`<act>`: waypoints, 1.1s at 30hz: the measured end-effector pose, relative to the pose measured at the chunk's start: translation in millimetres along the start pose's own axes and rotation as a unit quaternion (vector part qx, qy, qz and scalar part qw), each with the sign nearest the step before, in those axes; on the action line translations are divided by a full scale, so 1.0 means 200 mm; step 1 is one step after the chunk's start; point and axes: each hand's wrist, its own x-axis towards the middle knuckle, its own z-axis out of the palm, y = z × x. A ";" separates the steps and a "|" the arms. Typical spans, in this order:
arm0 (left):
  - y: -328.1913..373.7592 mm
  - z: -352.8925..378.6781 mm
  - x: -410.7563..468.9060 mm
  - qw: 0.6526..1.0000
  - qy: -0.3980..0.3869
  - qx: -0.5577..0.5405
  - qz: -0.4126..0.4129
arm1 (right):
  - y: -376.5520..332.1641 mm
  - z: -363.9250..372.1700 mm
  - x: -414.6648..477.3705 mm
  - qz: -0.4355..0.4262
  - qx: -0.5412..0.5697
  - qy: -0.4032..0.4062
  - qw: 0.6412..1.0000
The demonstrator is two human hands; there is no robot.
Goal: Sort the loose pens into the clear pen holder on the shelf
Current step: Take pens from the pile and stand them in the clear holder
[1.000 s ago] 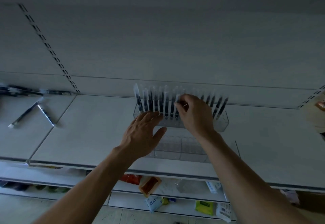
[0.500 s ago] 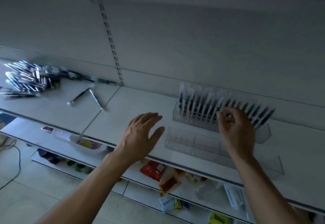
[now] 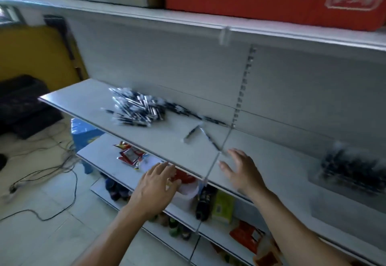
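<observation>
- Head view: left hand (image 3: 154,188) has fingers extended and holds nothing, in front of the shelf's (image 3: 87,96) front edge.
- Right hand (image 3: 242,171) has fingers spread wide and is empty, over the shelf just behind its front edge.
- Loose pens (image 3: 135,109) are heaped on the shelf's left part; two stray pens (image 3: 193,134) lie nearer its middle.
- Clear pen holder (image 3: 351,173), blurred, stands at the shelf's right end and holds dark pens.

Pen pile (image 3: 137,109) on shelf (image 3: 87,98), both hands empty, left hand (image 3: 155,186), right hand (image 3: 242,171)
</observation>
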 end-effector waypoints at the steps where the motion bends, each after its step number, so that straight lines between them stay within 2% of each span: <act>1: -0.06 0.00 0.02 1.000 0.004 -0.002 -0.008 | -0.05 0.06 0.05 -0.003 -0.001 -0.015 1.000; 4: -0.24 0.00 0.11 0.999 -0.013 -0.003 -0.052 | -0.15 0.21 0.22 0.004 -0.016 -0.043 0.999; 6: -0.34 -0.01 0.19 0.996 -0.018 -0.002 -0.082 | -0.20 0.29 0.35 0.008 -0.055 -0.031 0.998; 14: -0.62 -0.13 0.70 0.994 -0.008 0.030 -0.107 | -0.28 0.52 0.78 0.053 -0.138 -0.002 0.989; 23: -0.89 -0.20 1.18 0.997 0.044 0.060 -0.027 | -0.42 0.67 0.95 0.029 -0.138 0.035 0.989; 28: -1.07 -0.25 1.38 0.991 -0.005 0.109 0.077 | -0.56 0.76 1.19 0.053 -0.158 0.047 0.985; 33: -1.09 -0.23 1.47 0.983 -0.040 0.109 0.141 | -0.59 0.80 1.33 0.105 -0.205 0.021 0.973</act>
